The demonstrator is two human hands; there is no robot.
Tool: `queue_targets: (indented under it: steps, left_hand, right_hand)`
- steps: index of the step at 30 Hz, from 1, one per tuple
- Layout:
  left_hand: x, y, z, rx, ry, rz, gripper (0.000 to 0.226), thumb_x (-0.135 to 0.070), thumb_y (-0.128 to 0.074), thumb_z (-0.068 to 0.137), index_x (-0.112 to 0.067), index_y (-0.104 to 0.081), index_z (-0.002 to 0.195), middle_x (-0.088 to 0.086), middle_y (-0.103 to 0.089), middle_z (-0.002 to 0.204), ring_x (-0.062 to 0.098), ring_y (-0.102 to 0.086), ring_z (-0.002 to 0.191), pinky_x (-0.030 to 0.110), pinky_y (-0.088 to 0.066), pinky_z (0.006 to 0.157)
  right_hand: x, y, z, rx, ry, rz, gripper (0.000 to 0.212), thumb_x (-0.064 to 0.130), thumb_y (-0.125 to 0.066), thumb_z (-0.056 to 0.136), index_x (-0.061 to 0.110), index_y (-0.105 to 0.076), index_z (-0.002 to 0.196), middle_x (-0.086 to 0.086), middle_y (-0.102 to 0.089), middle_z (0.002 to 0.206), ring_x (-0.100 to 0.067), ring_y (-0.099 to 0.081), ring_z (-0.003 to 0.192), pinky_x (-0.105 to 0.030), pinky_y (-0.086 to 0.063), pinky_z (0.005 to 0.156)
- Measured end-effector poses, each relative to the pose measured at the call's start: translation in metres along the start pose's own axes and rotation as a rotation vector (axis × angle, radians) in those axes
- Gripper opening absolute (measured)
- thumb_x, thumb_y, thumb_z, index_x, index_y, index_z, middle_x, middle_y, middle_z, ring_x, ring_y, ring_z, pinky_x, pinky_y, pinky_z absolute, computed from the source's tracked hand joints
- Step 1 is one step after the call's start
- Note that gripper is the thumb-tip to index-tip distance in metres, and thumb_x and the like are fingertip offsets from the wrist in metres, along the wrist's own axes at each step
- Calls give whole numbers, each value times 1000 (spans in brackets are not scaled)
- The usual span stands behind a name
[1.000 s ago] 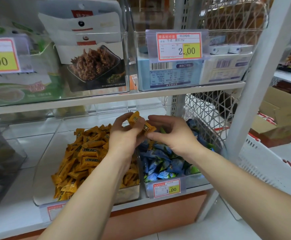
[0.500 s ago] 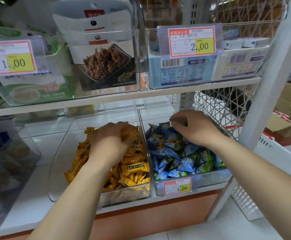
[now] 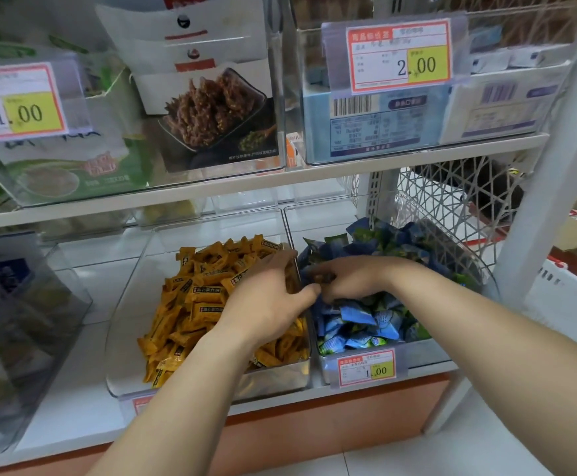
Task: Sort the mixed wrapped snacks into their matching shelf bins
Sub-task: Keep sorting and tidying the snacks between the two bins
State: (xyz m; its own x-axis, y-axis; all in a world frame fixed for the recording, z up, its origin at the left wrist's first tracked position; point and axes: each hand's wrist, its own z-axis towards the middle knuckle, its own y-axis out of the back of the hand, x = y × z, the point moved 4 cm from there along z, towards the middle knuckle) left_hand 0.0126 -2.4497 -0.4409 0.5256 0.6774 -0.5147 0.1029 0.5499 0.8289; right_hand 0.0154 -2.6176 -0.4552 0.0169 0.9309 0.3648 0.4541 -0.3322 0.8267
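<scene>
Two clear bins stand side by side on the lower shelf. The left bin [image 3: 122,341] holds orange wrapped snacks [image 3: 198,304]; the right bin [image 3: 428,355] holds blue and green wrapped snacks [image 3: 359,321]. My left hand [image 3: 266,300] lies palm down over the right side of the orange pile, its fingertips at the wall between the bins. My right hand [image 3: 352,278] is in the blue bin's left side, fingers curled around a small dark-looking wrapped snack [image 3: 325,278]. The thumb of my left hand touches my right hand's fingers. What is under my left palm is hidden.
The upper shelf [image 3: 280,182] hangs low over the bins and carries clear boxes of bagged and boxed goods. A white post [image 3: 537,207] and a mesh side panel [image 3: 445,207] close off the right. A darker clear bin [image 3: 22,324] stands at the left.
One second ago both hands held orange snacks above the bins. They then dropped into separate bins, and now have come together at the divider. The view moved closer.
</scene>
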Motion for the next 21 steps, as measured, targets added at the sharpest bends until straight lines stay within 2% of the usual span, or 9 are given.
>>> queue_targets:
  steps: [3,5,7,10,12,14,16,19,21]
  left_hand:
    - [2,0,1,-1,12,0,59,-63,-59,80,-36,-46,131,-9,-59,124,11,-52,104,25,-40,76]
    - [1,-1,1,1,14,1,60,-63,-59,81,-35,-46,133,-9,-59,125,12,-53,107,25,-41,78]
    - [1,-1,0,7,18,-6,62,-62,-59,81,-35,-45,135,-8,-58,128,15,-54,113,26,-42,81]
    - [3,-1,-2,14,24,-14,66,-63,-60,82,-35,-43,140,-8,-56,134,16,-53,120,27,-45,89]
    - [3,1,-3,22,25,-15,70,-65,-59,83,-35,-40,143,-8,-54,139,16,-52,124,28,-45,94]
    - [4,2,-3,29,19,-21,72,-65,-59,83,-34,-40,144,-8,-53,141,16,-51,126,30,-46,97]
    - [4,3,-3,28,12,-31,70,-64,-61,83,-34,-41,144,-8,-54,140,16,-51,125,29,-45,95]
    - [4,3,-3,31,12,-29,70,-64,-61,83,-33,-42,143,-8,-54,140,16,-51,126,30,-45,96]
    - [4,4,-2,31,18,-33,69,-64,-61,82,-33,-44,141,-8,-55,138,16,-52,124,30,-46,94]
  right_hand:
    - [3,-11,7,-33,-53,-95,63,53,-48,76,43,-44,138,-6,-42,147,-32,-36,135,-48,-37,100]
    - [5,-13,9,-73,-24,-44,55,55,-44,81,34,-53,130,-4,-56,135,-25,-54,117,-41,-45,93]
    - [5,-12,10,-64,15,-13,40,51,-49,88,27,-59,119,1,-66,115,-19,-62,99,-38,-49,89]
    - [6,-9,6,-39,49,21,35,43,-61,87,28,-57,118,6,-64,109,-15,-61,96,-36,-50,89]
    - [8,-8,3,3,78,11,29,41,-62,86,31,-60,113,9,-63,104,-11,-59,93,-31,-47,79]
    - [8,-9,2,28,81,-28,11,46,-60,87,39,-60,96,12,-61,95,-8,-57,89,-29,-42,71]
    - [7,-7,0,-5,86,-16,12,45,-57,90,37,-55,83,10,-60,89,-10,-57,83,-29,-38,66]
    - [3,-1,-6,-74,116,46,12,31,-59,92,19,-62,89,-1,-63,88,-21,-58,81,-34,-39,66]
    - [-2,7,-12,-148,134,94,14,23,-61,90,13,-67,98,-6,-66,95,-26,-61,89,-40,-46,75]
